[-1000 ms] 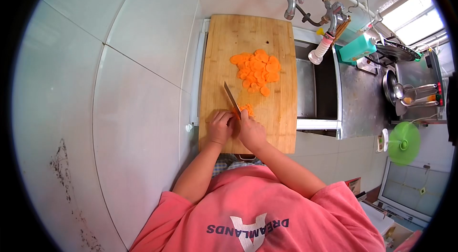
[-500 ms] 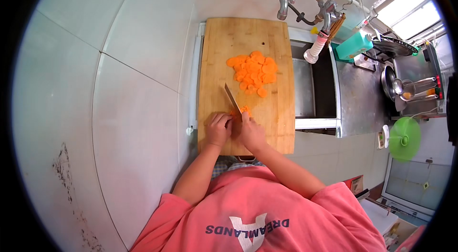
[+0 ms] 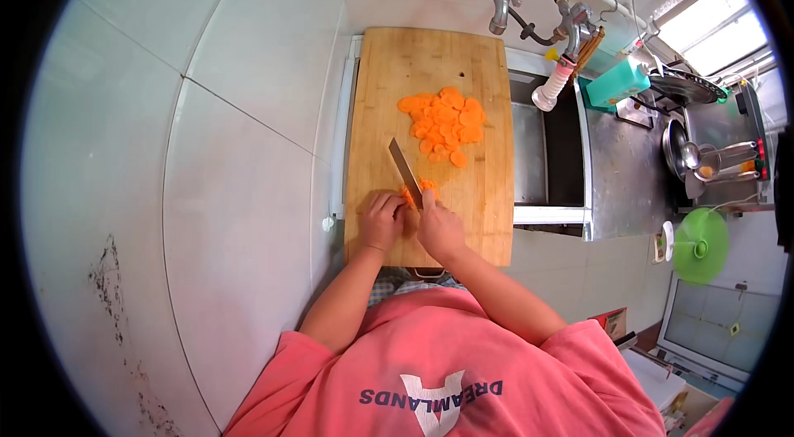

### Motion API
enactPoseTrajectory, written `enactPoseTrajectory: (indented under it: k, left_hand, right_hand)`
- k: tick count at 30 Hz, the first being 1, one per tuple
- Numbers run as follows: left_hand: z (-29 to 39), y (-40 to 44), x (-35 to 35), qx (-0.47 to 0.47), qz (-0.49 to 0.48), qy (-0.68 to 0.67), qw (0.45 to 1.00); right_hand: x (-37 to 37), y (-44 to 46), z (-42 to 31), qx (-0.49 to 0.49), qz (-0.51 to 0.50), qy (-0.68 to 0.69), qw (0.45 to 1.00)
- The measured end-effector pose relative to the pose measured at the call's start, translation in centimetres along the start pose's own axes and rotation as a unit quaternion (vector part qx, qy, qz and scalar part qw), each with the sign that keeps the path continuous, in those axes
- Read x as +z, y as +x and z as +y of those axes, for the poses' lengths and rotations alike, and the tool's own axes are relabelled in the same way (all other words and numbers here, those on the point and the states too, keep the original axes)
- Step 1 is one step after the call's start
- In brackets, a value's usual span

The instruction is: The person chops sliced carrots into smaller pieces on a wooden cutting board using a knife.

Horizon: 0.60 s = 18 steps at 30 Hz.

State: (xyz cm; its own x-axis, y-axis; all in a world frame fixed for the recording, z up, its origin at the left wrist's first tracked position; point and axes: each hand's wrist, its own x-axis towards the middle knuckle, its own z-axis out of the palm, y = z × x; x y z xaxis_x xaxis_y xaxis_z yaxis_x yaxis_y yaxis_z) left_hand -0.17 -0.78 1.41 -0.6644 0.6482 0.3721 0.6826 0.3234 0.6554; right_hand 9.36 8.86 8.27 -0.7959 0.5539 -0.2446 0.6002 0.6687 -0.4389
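Note:
My right hand (image 3: pixel 440 227) is closed round the handle end of a knife (image 3: pixel 404 171), whose blade points up and to the left over the wooden cutting board (image 3: pixel 380 106). Beside the blade, my left hand (image 3: pixel 383 220) rests with bent fingers on orange carrot pieces (image 3: pixel 407 195), which it partly hides. More small cut bits (image 3: pixel 428 186) lie just right of the blade. Farther up the board is a loose pile of round carrot slices (image 3: pixel 447 123).
Right of the board lies a sink (image 3: pixel 530 152) beneath two taps (image 3: pixel 504 0). A teal bottle (image 3: pixel 619 83), a pan (image 3: pixel 675 148) and ladles stand on the metal counter (image 3: pixel 620 181). A tiled wall (image 3: pixel 240 164) borders the left side.
The knife and my right hand have moved slightly right, away from my left fingers, and more orange shows between blade and fingers. The camera view has shifted slightly.

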Motion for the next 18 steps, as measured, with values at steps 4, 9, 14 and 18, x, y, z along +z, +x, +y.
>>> enactPoseTrajectory:
  k: [4, 9, 14, 18]
  left_hand:
    - [0.19, 0.03, -0.15, -0.008, -0.007, -0.006, 1.000]
    - [0.08, 0.08, -0.15, -0.006, -0.007, -0.006, 1.000]
    - [-0.02, 0.02, -0.05, -0.010, -0.004, -0.008, 1.000]
    - [-0.18, -0.23, 0.15, -0.024, -0.010, -0.004, 1.000]
  right_hand:
    - [0.68, 0.02, 0.25, -0.003, 0.011, 0.013, 1.000]
    - [0.93, 0.04, 0.27, -0.002, 0.014, 0.016, 1.000]
    - [0.65, 0.07, 0.11, -0.016, 0.016, 0.013, 1.000]
    - [0.30, -0.04, -0.32, -0.037, 0.000, -0.003, 0.999]
